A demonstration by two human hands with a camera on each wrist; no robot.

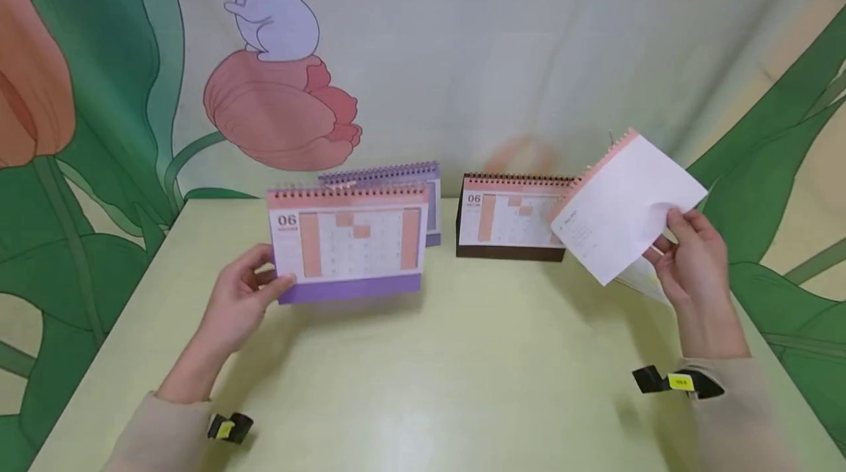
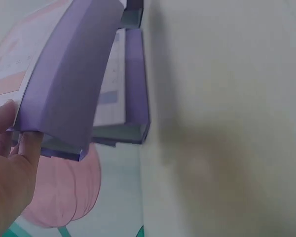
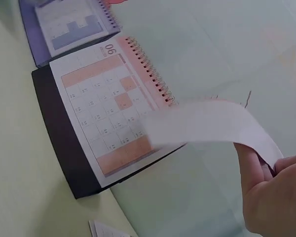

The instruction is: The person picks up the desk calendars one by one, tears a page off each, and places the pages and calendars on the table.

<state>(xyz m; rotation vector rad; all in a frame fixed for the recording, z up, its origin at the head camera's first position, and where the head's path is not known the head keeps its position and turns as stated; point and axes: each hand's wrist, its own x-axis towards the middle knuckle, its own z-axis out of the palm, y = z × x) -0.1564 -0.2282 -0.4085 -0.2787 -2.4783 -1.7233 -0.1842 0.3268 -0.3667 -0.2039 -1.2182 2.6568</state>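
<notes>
My left hand (image 1: 274,281) grips the lower left corner of a purple-based desk calendar (image 1: 346,244) showing "06", held slightly tilted just above the table. The left wrist view shows its purple base (image 2: 69,74) pinched by my left hand (image 2: 17,123). My right hand (image 1: 664,237) pinches a white page with a pink top strip (image 1: 628,208), lifted at an angle beside the black-based calendar (image 1: 509,219). In the right wrist view the page (image 3: 212,128) curves over that calendar (image 3: 103,128), with my right hand (image 3: 266,163) on its edge. Whether the page is still bound, I cannot tell.
A second purple calendar (image 1: 396,178) stands behind the held one, near the table's far edge. A loose white sheet (image 1: 637,285) lies under my right hand. The pale green table (image 1: 463,369) backs onto a printed flower curtain (image 1: 277,105).
</notes>
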